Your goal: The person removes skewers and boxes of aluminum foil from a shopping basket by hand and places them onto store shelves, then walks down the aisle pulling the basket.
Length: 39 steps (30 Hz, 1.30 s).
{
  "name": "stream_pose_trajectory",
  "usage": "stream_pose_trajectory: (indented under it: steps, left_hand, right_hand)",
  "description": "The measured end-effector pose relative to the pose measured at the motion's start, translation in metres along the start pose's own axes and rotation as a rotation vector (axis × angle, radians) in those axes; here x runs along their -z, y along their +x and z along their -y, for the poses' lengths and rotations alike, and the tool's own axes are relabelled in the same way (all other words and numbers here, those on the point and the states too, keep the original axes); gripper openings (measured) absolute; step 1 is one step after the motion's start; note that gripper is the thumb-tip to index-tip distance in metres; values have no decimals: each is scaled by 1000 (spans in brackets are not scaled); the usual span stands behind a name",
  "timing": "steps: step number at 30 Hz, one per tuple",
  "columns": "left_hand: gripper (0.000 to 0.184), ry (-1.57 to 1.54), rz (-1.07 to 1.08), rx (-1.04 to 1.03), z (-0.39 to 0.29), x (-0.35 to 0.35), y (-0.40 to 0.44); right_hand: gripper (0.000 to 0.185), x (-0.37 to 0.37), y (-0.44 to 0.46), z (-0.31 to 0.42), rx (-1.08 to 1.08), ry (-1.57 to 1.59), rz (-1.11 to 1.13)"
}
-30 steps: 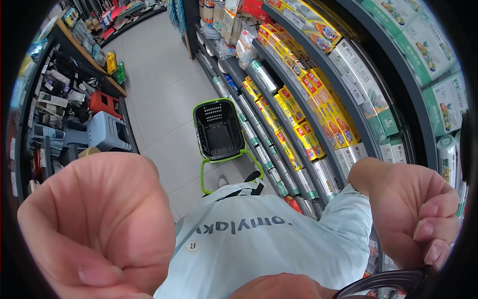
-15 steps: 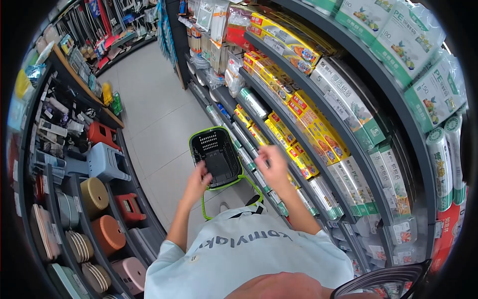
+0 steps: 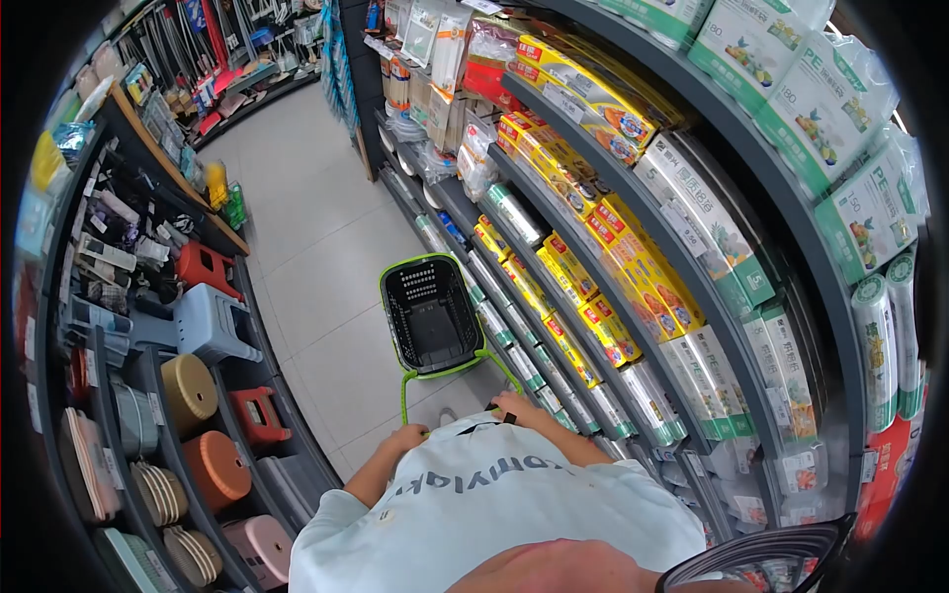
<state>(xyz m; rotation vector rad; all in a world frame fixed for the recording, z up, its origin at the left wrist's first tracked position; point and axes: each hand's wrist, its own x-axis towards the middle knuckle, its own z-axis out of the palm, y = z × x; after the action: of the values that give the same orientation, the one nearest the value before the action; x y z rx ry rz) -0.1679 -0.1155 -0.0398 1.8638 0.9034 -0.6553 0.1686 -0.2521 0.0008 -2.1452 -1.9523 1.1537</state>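
Note:
A black shopping basket with a green rim stands in front of me, and nothing shows inside it. Its green handle reaches back toward my body. At the handle's left side, my left hand is closed on it, close against my shirt. My right hand is closed around the right side of the handle, near a small black part. The shirt hides the middle of the handle, and some of the fingers are out of sight.
Shelves on the right hold yellow boxes and white-green boxes. On the left stand storage bins, a blue stool and an orange round stool. Between them runs a tiled floor. A mop hangs ahead.
Both hands were raised above the basket, apart from the handle. They have come down and back toward my body, and now grip the handle.

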Motion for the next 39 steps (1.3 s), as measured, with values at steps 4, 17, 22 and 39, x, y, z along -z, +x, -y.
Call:
stream_pose_trajectory:
  steps: [4,17,22,39]
  left_hand:
    - [47,66,59,13,3,10,10]
    - [45,174,86,-30,-44,86,38]
    - [45,262,-21,-9,-60,119,61]
    - [29,203,-265,273,-74,265,128]
  right_hand:
    - [43,19,16,2,-31,20,88]
    - [36,16,65,-46,218,129,-300]
    - [28,52,125,-70,225,108,-219]
    - [35,203,198,-52,-27,21,-181]
